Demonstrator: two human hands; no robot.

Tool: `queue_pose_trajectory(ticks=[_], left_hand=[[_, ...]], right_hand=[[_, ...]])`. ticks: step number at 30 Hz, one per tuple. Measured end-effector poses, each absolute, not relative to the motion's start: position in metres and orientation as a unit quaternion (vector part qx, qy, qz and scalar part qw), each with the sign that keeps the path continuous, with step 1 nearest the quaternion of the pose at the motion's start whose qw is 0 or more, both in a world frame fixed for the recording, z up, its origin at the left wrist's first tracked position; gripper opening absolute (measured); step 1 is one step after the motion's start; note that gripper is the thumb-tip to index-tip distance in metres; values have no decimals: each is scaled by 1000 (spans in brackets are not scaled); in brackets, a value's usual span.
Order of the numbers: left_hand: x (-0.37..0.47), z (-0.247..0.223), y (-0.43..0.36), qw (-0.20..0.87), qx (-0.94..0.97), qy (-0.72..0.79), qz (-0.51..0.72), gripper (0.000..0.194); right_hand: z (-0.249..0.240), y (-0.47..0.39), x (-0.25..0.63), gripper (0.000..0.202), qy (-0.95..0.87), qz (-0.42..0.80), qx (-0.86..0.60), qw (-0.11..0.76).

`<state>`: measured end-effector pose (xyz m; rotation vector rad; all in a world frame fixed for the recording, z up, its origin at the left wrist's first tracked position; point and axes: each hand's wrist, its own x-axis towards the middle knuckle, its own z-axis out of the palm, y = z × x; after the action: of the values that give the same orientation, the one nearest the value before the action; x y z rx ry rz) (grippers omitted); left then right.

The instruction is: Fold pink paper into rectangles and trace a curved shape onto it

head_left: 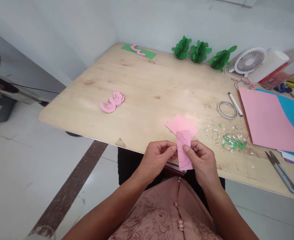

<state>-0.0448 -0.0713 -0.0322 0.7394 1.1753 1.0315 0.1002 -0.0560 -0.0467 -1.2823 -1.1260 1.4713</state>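
Note:
Between my hands, at the table's front edge, is a folded pink paper piece with a curved outline drawn on it. My right hand pinches its right side, thumb on top. My left hand is closed at its left edge, thumb and index finger pressed together on the paper. Just beyond lie pink paper sheets, partly covered by the held piece. A stack of wavy pink cutouts rests on the table to the left.
On the wooden table stand green paper trees and a white fan. Right side: tape roll, marker, green scraps, pink sheet, snips. Far left: green strip with a pink cutout.

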Motion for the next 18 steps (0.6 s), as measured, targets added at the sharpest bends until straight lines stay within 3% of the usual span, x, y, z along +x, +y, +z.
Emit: queue_pose_trajectory(ticks=[18], left_hand=[[-43,-34,-72,656,320,526,437,21]], right_hand=[[-47,-54,99,22,-452,599,-505,427]])
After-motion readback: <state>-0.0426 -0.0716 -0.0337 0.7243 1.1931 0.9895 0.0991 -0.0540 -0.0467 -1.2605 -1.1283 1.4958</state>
